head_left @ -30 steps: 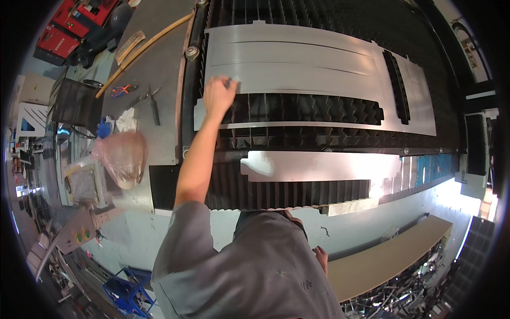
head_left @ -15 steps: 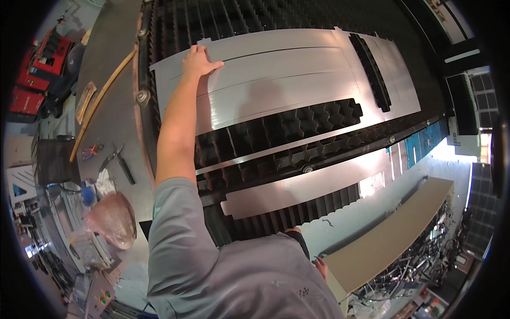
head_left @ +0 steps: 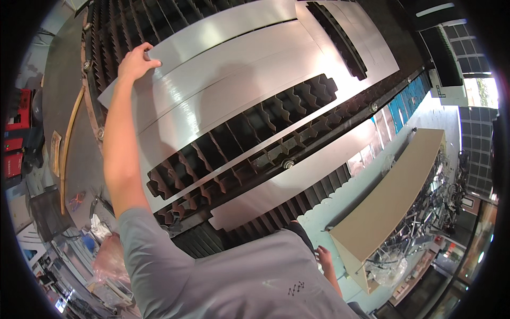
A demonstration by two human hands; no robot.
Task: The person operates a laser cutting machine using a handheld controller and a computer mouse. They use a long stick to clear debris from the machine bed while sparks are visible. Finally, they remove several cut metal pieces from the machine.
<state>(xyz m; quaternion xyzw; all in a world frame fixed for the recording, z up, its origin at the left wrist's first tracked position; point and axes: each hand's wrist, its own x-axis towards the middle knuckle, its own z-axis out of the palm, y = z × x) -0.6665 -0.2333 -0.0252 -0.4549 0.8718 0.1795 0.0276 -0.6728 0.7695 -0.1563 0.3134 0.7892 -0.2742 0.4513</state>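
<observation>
A large silver metal sheet [head_left: 212,80] lies across the dark slatted bed [head_left: 127,26], with long slits and cut-out openings in it. My left hand [head_left: 136,64] is at the sheet's far-left edge, fingers curled over the rim and thumb on top, gripping it. Beyond the long slit, the far strip shows a dark gap along part of its length. My right hand [head_left: 323,257] hangs low by my side, small in view, fingers loosely bent and apart, with nothing visible in it.
A second metal strip [head_left: 255,204] lies below the bed's near rail [head_left: 228,186]. Beyond it at right stands a long brown board or box [head_left: 393,191], beside a heap of metal scraps [head_left: 425,212]. At left, pliers [head_left: 77,200] and a curved wooden stick [head_left: 69,149] rest on a grey surface.
The view has turned, so the sheet and bed sit further left and more slanted. My left hand stays on the far edge, now covering where a small tab showed. More of my right hand shows.
</observation>
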